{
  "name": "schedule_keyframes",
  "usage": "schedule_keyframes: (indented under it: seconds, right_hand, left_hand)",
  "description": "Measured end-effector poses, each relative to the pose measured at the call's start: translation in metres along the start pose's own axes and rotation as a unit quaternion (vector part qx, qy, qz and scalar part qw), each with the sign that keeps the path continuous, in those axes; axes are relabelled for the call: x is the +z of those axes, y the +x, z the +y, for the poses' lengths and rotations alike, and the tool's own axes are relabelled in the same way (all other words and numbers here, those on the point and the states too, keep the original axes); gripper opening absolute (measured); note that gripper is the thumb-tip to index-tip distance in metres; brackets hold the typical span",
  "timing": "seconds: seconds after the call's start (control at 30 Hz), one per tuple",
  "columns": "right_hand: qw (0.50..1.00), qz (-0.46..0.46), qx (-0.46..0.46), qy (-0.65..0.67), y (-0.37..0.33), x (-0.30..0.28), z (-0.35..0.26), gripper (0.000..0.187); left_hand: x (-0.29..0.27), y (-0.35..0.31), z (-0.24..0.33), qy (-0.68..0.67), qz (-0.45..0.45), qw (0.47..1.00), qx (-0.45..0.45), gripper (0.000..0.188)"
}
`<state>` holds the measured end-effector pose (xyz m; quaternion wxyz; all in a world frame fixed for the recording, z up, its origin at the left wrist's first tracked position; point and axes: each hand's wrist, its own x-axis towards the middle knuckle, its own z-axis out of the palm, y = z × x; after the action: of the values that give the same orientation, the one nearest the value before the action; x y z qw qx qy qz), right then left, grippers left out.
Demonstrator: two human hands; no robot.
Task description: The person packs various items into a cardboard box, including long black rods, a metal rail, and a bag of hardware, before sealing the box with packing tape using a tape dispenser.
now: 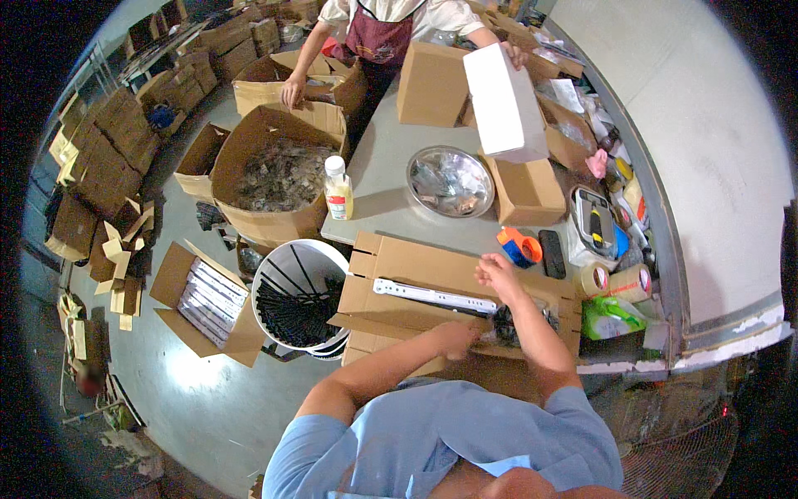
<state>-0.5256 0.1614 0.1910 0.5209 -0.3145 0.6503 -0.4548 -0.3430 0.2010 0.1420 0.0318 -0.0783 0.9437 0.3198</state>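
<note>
My right hand (496, 274) is raised over the flattened cardboard (399, 258) on the table, its fingers curled together. Whatever those fingers may hold is too small to make out. Lower and to its left, my left hand (453, 339) hovers near the cardboard's front part, its fingers smeared by motion. Between and beyond my hands lies a pale metal drawer slide (432, 295), flat on the cardboard. Several dark small parts, seemingly in clear plastic, (505, 326) sit at the slide's right end, partly hidden by my right forearm.
A co-worker across the table grips a white box (507, 104). Nearby are a steel bowl (450, 181) of small packets, a bottle (338, 190), an orange tape dispenser (519, 247) and a phone (552, 254). A white bucket (301, 252) of black rods stands left, beside a carton (170, 274) of slides.
</note>
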Motion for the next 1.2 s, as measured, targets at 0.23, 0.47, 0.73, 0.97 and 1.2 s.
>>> schedule_keyframes:
  seconds: [0.23,0.47,0.73,0.97,1.2]
  right_hand:
    - [0.945,0.003,0.136,0.297,0.113,0.048,-0.014,0.041]
    - [0.888,-0.013,0.087,0.452,0.174,0.043,0.005,0.025]
    - [0.988,0.011,0.025,0.155,0.033,0.001,-0.020,0.036]
    - [0.985,0.043,-0.024,-0.164,-0.056,0.013,-0.003,0.017]
    - [0.921,0.023,-0.257,-0.292,-0.122,0.024,-0.001,0.047]
  left_hand:
    - [-0.011,-0.017,0.022,-0.130,0.049,0.986,-0.094,0.047]
    - [0.002,-0.018,0.027,-0.082,0.070,0.992,-0.072,0.038]
    - [-0.038,-0.032,0.035,-0.051,0.086,0.994,-0.050,0.026]
    - [-0.033,-0.036,0.040,0.026,0.079,0.996,-0.038,0.027]
    - [-0.017,-0.045,0.043,0.073,0.066,0.994,-0.050,0.032]
